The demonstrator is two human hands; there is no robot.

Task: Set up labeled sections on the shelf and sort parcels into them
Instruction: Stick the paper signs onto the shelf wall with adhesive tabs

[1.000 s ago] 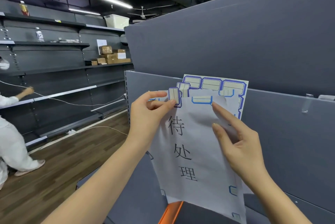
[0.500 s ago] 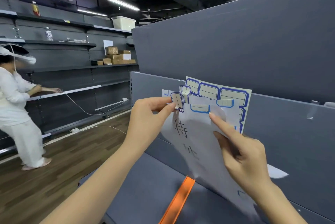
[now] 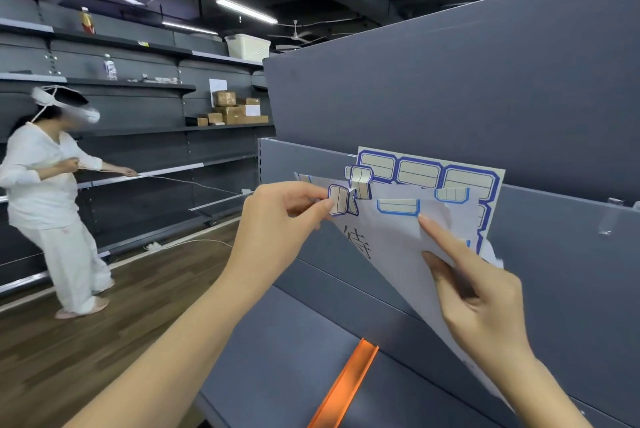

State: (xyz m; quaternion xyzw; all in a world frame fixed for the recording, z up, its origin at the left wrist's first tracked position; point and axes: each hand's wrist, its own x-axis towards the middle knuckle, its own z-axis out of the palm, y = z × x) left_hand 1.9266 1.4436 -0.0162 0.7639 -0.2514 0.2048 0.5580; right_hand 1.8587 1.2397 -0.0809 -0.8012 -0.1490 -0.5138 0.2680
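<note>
I was only at the start of the job. My left hand [image 3: 287, 216] pinched one small blue sticker [image 3: 339, 200] between thumb and finger, just at the top corner of the paper sign [image 3: 388, 233]. My right hand [image 3: 481, 292] held that sign up near the grey back wall [image 3: 415, 98] of my shelf [image 3: 294, 341], with the pointing finger straight and pressing the paper just under another sticker [image 3: 398, 208] on its top edge. The sticker sheet [image 3: 419, 171] stood up behind the sign.

I think the sign was not stuck on the shelf yet, so the labels were not done, and sorting had not begun. An orange strip [image 3: 346, 382] lay across my shelf, maybe to split it into parts.

The only parcels [image 3: 235, 109] I could see were brown boxes piled on a far shelf, well away from me. A white bin [image 3: 247, 46] sat on top of those far shelves — I could not tell what was in it.
</note>
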